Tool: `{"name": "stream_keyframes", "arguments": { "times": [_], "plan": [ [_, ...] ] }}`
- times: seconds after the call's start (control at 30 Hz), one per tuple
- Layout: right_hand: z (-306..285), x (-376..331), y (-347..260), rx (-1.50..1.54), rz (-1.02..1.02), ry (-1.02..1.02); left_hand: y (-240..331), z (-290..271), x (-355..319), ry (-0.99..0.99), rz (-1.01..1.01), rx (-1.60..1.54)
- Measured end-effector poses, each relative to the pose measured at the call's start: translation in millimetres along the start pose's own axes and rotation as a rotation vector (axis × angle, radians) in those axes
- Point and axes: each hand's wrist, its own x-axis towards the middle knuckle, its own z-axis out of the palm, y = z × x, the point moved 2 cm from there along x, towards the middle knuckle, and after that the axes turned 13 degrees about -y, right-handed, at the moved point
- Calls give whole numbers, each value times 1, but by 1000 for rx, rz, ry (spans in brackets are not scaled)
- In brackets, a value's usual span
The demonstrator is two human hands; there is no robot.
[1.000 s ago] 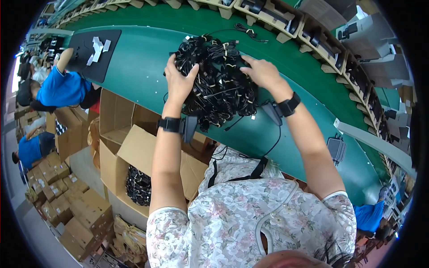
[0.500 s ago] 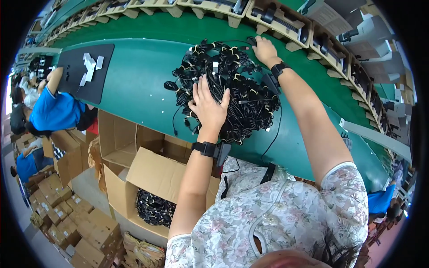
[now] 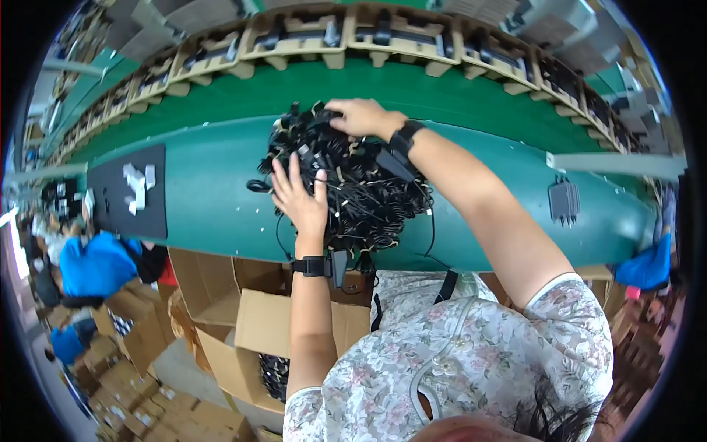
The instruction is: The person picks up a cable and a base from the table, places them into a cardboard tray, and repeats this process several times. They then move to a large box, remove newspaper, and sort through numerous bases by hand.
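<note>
right hand [image 3: 359, 118] back from belt [image 3: 420, 93] to cable pile [image 3: 374, 206], curled, grip unclear | left hand [image 3: 303, 208] spread | both now at pile

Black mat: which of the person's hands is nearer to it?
Left. The left hand is at the left side of the cable pile, across the table to the right of the mat. The right hand is farther right, at the pile's far edge.

large cable heap [image 3: 368, 202]: 1 | black wristbands [image 3: 313, 266]: 2 | black mat [image 3: 116, 210]: 1 | bare forearms [image 3: 311, 317]: 2
</note>
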Motion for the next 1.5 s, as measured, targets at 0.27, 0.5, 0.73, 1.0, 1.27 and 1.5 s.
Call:
{"name": "stream_keyframes", "arguments": {
  "times": [0.27, 0.5, 0.73, 1.0, 1.27, 1.5],
  "plan": [
    [16, -74, 82, -139, -134, 408, 37, 12, -2, -148, -1, 127],
    [-11, -196, 89, 218, -133, 686, 107, -68, -3, -147, 286, -17],
    [-19, -307, 75, 580, -330, 591, 258, 12, 0, -712, 732, -286],
    [-3, -358, 167, 312, -19, 880, 343, 90, -73, -1302, -190, -1480],
    [-73, -360, 205, 50, -117, 1045, 322, 110, -74, -1302, -71, -1107],
    [-180, -305, 314, 81, 343, 1699, 270, 73, -99, -1018, -334, -1147]
  ]
}}
